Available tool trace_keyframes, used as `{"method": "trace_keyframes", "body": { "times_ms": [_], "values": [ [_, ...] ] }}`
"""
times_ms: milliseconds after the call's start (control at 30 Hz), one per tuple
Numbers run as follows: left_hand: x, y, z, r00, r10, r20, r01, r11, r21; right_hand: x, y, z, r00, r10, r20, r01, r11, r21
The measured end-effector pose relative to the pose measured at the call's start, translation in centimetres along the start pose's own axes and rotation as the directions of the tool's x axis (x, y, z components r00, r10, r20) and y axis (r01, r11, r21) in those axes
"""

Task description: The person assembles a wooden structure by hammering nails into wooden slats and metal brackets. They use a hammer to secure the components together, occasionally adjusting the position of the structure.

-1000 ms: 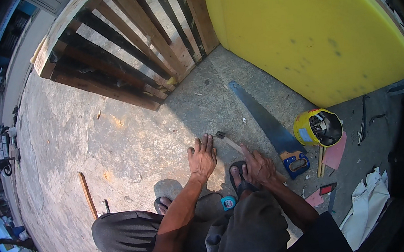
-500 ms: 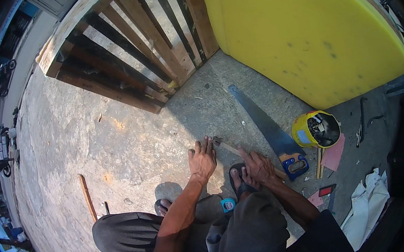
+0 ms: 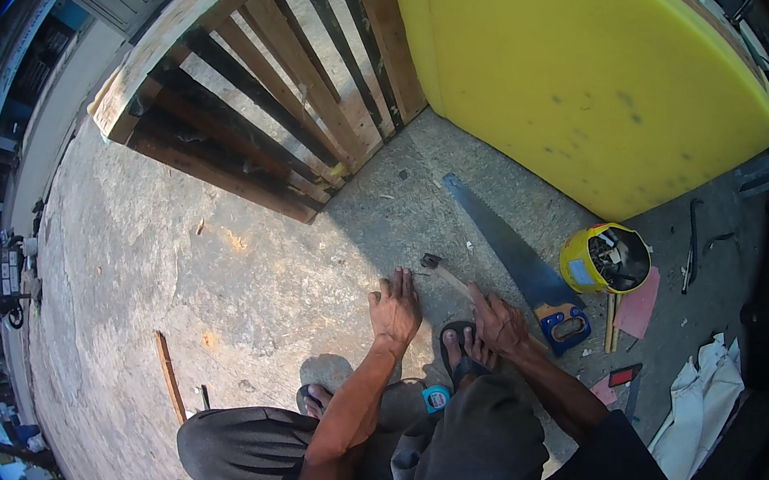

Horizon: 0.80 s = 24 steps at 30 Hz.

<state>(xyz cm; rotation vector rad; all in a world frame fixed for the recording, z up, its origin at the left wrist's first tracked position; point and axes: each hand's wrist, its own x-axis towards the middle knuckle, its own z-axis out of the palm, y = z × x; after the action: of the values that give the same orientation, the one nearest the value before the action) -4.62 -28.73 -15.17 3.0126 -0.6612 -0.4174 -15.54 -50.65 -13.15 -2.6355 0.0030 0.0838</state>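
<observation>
My right hand (image 3: pixel 502 325) is wrapped round the wooden handle of a hammer (image 3: pixel 451 279). Its dark metal head is just right of my left fingertips, apart from them. My left hand (image 3: pixel 396 312) is low over the concrete, palm down, thumb and forefinger pressed together. A thin dark sliver shows by those fingertips, too small to name. Between my feet lies a turquoise tape measure (image 3: pixel 436 398). A handsaw (image 3: pixel 508 243) with a blue and wooden handle rests on the floor beyond my right hand.
A yellow tub (image 3: pixel 580 264) of small metal pieces stands at the right, near pink paper (image 3: pixel 640 306). Beyond are a slatted wooden frame (image 3: pixel 231 144) and a large yellow foam panel (image 3: pixel 573 67). A wood strip (image 3: pixel 170 376) lies left; white cloth (image 3: pixel 697 403) lies at lower right.
The hammer head has shifted a little to the right, away from my left fingertips. My left hand stays at nearly the same spot. The whole view has tilted slightly.
</observation>
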Motion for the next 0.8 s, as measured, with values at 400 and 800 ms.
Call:
{"method": "trace_keyframes", "body": {
  "times_ms": [400,800],
  "values": [
    [2.0,-1.4,-1.0,0.981,-0.187,-0.053,0.133,0.846,-0.517,-1.6,-0.9,-0.8,0.945,0.282,-0.167,-0.225,0.928,0.296],
    [4.0,-3.4,0.4,0.948,0.204,-0.246,-0.289,0.875,-0.388,-3.9,-5.5,-2.7,0.851,0.517,-0.091,-0.422,0.776,0.469]
  ]
}}
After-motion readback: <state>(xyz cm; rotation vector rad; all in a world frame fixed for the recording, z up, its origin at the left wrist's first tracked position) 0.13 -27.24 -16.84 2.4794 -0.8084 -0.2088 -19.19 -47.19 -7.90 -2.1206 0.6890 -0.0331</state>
